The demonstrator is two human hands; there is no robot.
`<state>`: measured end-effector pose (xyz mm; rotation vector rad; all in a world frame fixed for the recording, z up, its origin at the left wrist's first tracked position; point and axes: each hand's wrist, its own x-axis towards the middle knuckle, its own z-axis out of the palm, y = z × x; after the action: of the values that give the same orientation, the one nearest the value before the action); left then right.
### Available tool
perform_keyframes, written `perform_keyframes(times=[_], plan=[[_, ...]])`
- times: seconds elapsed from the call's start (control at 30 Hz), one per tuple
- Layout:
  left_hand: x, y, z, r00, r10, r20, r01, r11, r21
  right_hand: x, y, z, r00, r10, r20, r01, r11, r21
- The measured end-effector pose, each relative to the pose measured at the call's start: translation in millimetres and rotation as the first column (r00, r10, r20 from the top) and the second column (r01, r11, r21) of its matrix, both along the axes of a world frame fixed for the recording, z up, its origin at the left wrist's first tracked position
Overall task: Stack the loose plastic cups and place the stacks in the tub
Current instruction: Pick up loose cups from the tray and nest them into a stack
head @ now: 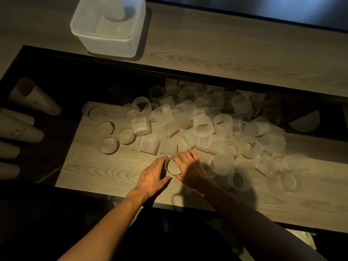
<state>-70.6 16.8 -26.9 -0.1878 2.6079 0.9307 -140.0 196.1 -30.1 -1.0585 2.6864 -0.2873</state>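
Left hand [153, 177] and right hand [190, 169] are close together, both curled round one upright cup [173, 167] beside the pile [188, 117] (tub [111, 47] stands well apart).

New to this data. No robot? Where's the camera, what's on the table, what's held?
No robot: a person works with two bare hands. The one picture comes from a wide-angle camera on the person's head, looking down. On the wooden table lies a pile of loose translucent cups, some upright, some tipped. The left hand and right hand curl round one upright cup near the front. The tub stands at the far left, with a stack inside. More stacks lie in the dark at the left.
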Motion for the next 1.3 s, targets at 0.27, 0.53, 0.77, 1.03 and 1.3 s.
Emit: perform_keyframes(times=[0.27,0.53,0.77,1.03,1.3], plan=[[12,-29,1,1.0,-0.005,-0.027,0.006,0.999,0.045,7,-28,4,0.999,0.038,0.02,-0.037,0.999,-0.03],[13,-53,8,0.996,-0.017,-0.083,0.021,0.998,0.052,11,-50,13,0.994,0.032,0.108,-0.022,0.995,-0.1],[17,-95,22,0.99,0.052,-0.135,-0.039,0.994,0.101,2,-89,21,0.987,0.127,0.098,-0.114,0.986,-0.125],[17,-156,40,0.963,0.193,-0.187,-0.178,0.979,0.096,-16,-157,42,0.976,0.169,0.138,-0.131,0.96,-0.248],[15,-223,48,0.906,0.363,-0.219,-0.357,0.932,0.07,-34,-236,52,0.968,0.181,0.171,-0.128,0.95,-0.284]])
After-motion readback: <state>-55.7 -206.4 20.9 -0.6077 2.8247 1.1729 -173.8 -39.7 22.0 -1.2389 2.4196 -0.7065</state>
